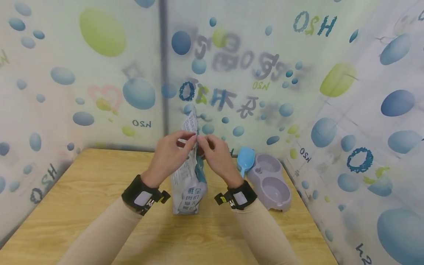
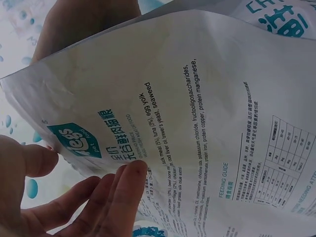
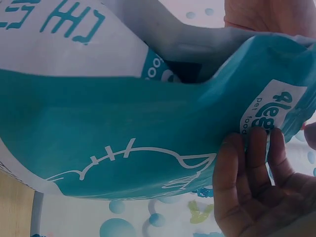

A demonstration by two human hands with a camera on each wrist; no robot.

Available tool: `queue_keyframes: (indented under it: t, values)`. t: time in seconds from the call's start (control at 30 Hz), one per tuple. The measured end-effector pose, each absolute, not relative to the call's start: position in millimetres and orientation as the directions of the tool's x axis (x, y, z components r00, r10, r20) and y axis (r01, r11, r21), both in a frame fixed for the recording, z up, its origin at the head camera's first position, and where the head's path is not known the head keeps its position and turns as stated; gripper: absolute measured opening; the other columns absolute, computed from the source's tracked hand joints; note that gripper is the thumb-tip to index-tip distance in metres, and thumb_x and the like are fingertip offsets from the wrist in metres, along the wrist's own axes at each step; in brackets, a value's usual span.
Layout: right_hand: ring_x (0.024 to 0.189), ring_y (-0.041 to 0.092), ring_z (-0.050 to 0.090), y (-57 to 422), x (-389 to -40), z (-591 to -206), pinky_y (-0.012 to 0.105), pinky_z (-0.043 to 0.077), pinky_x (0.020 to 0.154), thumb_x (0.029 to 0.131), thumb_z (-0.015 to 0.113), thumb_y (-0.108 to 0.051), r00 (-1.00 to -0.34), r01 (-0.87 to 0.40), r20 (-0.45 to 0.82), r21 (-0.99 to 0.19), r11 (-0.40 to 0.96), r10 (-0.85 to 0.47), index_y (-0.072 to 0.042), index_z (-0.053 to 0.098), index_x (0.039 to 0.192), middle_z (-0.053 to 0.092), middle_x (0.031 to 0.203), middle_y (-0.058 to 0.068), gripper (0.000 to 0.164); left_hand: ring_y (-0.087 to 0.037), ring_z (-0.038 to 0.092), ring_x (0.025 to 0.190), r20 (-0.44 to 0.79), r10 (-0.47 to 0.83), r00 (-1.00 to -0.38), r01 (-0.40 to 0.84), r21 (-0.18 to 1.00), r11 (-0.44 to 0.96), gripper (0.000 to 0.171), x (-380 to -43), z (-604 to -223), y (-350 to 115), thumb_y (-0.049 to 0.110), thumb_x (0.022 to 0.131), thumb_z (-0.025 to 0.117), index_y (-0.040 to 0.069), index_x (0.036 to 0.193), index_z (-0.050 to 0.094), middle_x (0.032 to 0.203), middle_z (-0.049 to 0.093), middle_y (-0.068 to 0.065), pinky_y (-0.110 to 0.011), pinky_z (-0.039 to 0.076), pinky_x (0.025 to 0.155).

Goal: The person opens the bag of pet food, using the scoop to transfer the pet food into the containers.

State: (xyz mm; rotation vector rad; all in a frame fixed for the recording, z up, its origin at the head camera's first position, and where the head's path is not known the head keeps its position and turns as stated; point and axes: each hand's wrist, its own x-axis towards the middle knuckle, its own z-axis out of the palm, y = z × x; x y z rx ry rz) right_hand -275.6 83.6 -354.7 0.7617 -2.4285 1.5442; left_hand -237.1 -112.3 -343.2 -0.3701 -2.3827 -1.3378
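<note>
A white and teal bag of cat food (image 1: 186,180) stands upright on the wooden table (image 1: 73,206), narrow side toward me. Both hands are at its upper part, thumbs close together at the edge. My left hand (image 1: 170,154) pinches the bag from the left; in the left wrist view its fingers (image 2: 126,190) lie against the white printed panel. From the right, my right hand (image 1: 219,156) pinches the teal side, and in the right wrist view its fingers (image 3: 256,148) touch the panel beside the logo. Whether the bag's top is sealed cannot be told.
Right of the bag, a light blue scoop (image 1: 246,157) lies beside a lilac double pet bowl (image 1: 287,184) near the table's right edge. Pale sheets (image 1: 232,22) printed with coloured spots stand around the table's back and sides.
</note>
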Motion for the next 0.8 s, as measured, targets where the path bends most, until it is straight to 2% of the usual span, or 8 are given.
queue_keyframes:
  t: [0.17,0.33,0.5,0.8]
  values:
    - [0.090,0.024,0.075,81.8,-278.4,-351.1,0.057,0.071,0.084,0.123,0.056,-0.047,-0.862,-0.483,0.378,-0.815,0.322,-0.338,-0.008,0.074,0.104,0.078,0.099,0.014,0.047,-0.033,0.084,0.108,0.433,0.044,-0.900,0.398,0.777,0.489,0.035,-240.0,-341.9,-111.1,0.032,0.119,0.070,0.010,0.145,0.079,0.137,0.083,-0.014,-0.041,0.070,0.078]
    - [0.089,0.024,0.074,82.2,-281.7,-349.2,0.044,0.071,0.079,0.123,0.056,-0.046,-0.868,-0.467,0.356,-0.821,0.328,-0.345,-0.007,0.072,0.100,0.077,0.097,0.014,0.048,-0.032,0.084,0.107,0.397,0.046,-0.916,0.373,0.808,0.456,0.036,-242.0,-340.5,-109.9,0.032,0.120,0.068,0.009,0.145,0.079,0.138,0.081,-0.015,-0.035,0.071,0.076]
    - [0.090,0.024,0.073,82.9,-283.5,-347.7,0.037,0.069,0.076,0.123,0.058,-0.046,-0.876,-0.449,0.338,-0.832,0.325,-0.344,-0.007,0.073,0.101,0.076,0.098,0.013,0.047,-0.032,0.083,0.108,0.371,0.041,-0.928,0.348,0.820,0.453,0.035,-242.2,-337.3,-108.6,0.032,0.121,0.066,0.009,0.144,0.079,0.137,0.081,-0.015,-0.037,0.071,0.078]
    - [0.096,0.026,0.076,83.5,-281.7,-344.1,0.054,0.072,0.087,0.120,0.062,-0.044,-0.889,-0.432,0.327,-0.832,0.347,-0.321,-0.006,0.074,0.109,0.078,0.105,0.014,0.042,-0.032,0.082,0.110,0.352,0.045,-0.935,0.336,0.834,0.437,0.034,-244.9,-337.5,-109.9,0.030,0.121,0.066,0.009,0.143,0.079,0.136,0.081,-0.015,-0.033,0.071,0.078]
